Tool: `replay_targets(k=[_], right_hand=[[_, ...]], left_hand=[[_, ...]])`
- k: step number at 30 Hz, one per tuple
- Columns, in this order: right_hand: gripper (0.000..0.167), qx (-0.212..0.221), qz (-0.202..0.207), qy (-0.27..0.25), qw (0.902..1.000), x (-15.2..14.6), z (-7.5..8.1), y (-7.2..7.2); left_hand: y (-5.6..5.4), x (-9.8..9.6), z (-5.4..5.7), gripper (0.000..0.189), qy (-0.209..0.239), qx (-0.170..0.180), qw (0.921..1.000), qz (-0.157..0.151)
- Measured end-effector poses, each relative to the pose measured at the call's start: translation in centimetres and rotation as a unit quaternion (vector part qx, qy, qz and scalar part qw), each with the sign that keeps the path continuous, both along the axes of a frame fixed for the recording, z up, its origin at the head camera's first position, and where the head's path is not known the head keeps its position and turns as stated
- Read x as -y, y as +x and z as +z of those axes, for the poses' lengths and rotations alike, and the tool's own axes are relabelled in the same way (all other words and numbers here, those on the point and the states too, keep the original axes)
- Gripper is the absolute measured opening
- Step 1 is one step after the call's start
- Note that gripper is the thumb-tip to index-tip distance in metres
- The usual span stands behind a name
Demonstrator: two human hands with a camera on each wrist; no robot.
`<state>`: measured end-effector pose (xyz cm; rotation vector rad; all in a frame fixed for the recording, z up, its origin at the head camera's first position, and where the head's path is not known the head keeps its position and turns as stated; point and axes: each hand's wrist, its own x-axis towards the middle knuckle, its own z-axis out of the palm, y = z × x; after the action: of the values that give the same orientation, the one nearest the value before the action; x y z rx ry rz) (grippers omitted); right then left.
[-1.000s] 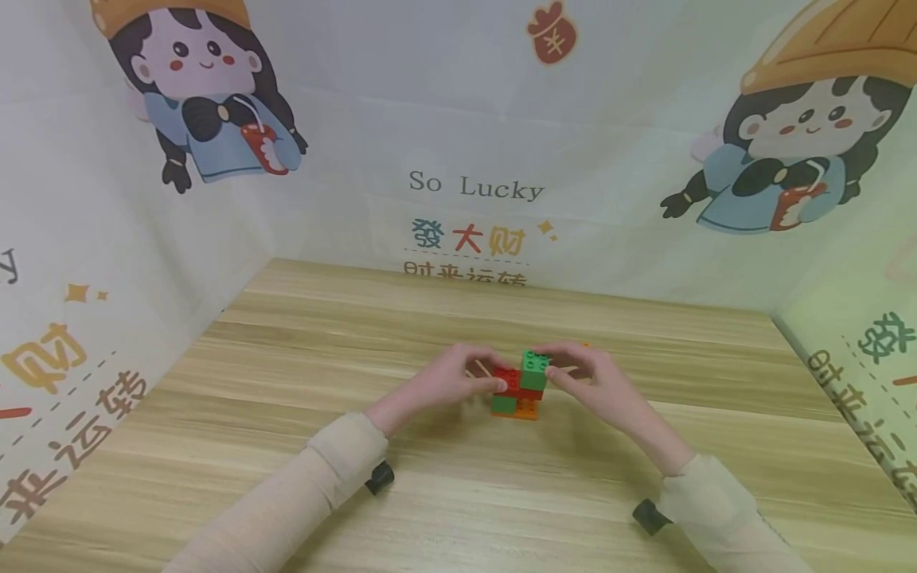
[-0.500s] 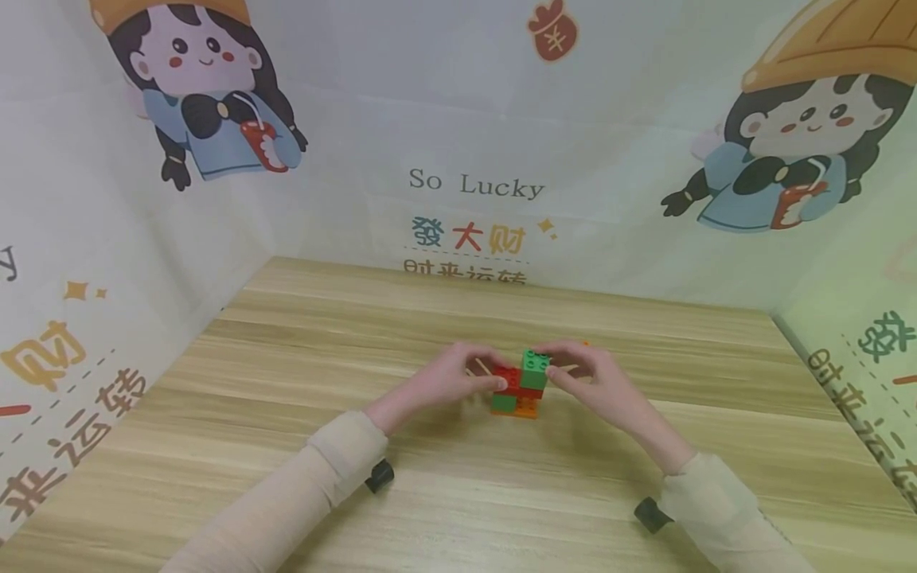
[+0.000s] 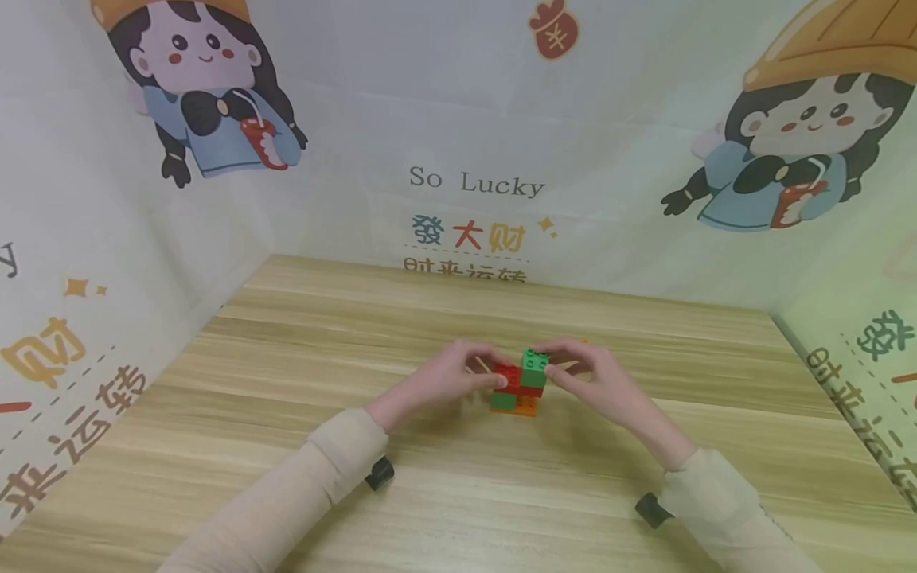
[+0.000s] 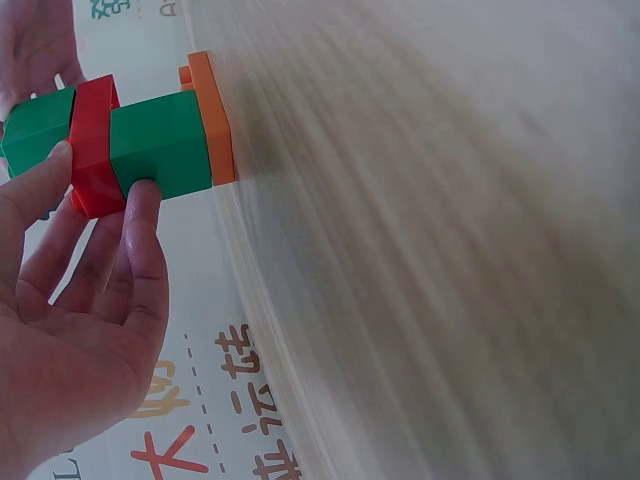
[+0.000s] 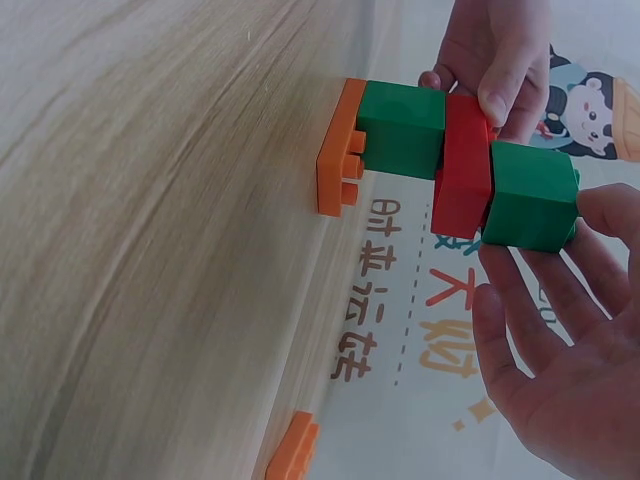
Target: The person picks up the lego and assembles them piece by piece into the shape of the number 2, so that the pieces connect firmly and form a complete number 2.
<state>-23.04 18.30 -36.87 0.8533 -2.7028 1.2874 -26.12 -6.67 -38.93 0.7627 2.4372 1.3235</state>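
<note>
A small stack of toy building bricks stands on the table. An orange plate brick (image 5: pixel 338 150) is lowest, with several of its studs uncovered. A green block (image 5: pixel 402 128) sits on one end of it. Across that lies a flat red brick (image 5: pixel 463 165), its other end overhanging the orange studs. My left hand (image 3: pixel 458 376) pinches the red brick, thumb in front and fingers behind. At the top, on the overhanging end, is a second green block (image 3: pixel 534 369), held by my right hand (image 3: pixel 586 374) between thumb and fingers. A thin dark line shows between this block and the red brick.
Another orange brick (image 5: pixel 293 448) lies on the wooden table (image 3: pixel 458 509) behind my right hand, mostly hidden in the head view. Printed cloth (image 3: pixel 473 103) surrounds the table at the back and sides. A black camera (image 3: pixel 652 511) hangs under each wrist.
</note>
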Motion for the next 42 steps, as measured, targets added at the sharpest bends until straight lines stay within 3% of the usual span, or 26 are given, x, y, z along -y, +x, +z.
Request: replay_targets(k=[17, 26, 42], right_hand=[[0.030, -0.017, 0.001, 0.018, 0.9997, 0.2, 0.2, 0.0], [0.030, -0.001, 0.007, 0.028, 0.9996, 0.4, 1.0, -0.5], [0.031, 0.018, 0.019, 0.018, 0.9995, 0.2, 1.1, -0.5]], left_hand=[[-0.1, 0.0, -0.1, 0.028, 0.003, 0.002, 1.0000, 0.001], [-0.3, 0.0, -0.2, 0.029, 0.004, -0.007, 1.0000, -0.003], [-0.3, 0.0, -0.1, 0.028, -0.027, -0.047, 0.9985, -0.003]])
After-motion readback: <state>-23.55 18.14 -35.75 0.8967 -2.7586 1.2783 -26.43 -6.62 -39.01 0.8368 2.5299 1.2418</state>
